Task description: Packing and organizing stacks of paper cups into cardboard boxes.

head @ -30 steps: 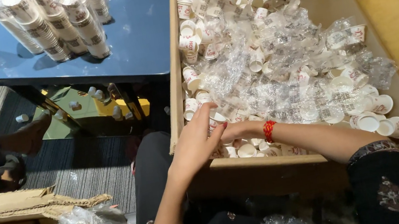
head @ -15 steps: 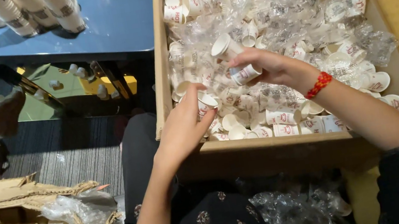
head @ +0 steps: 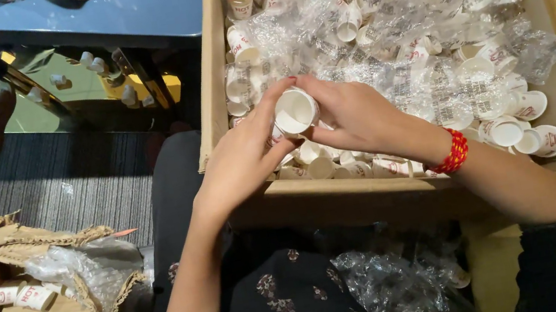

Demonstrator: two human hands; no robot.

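Paper cup point(head: 294, 110) sits between both hands above the cardboard box point(head: 346, 193) of loose cups, mouth facing the camera; left hand point(head: 244, 158) and right hand point(head: 356, 115) each pinch its rim, equally near.

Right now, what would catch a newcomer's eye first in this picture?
Both hands meet at the centre: the left hand and right hand hold one small white paper cup between them. Behind them a big wooden tray brims with loose cups and crinkled clear wrappers. A red bracelet circles the right wrist.
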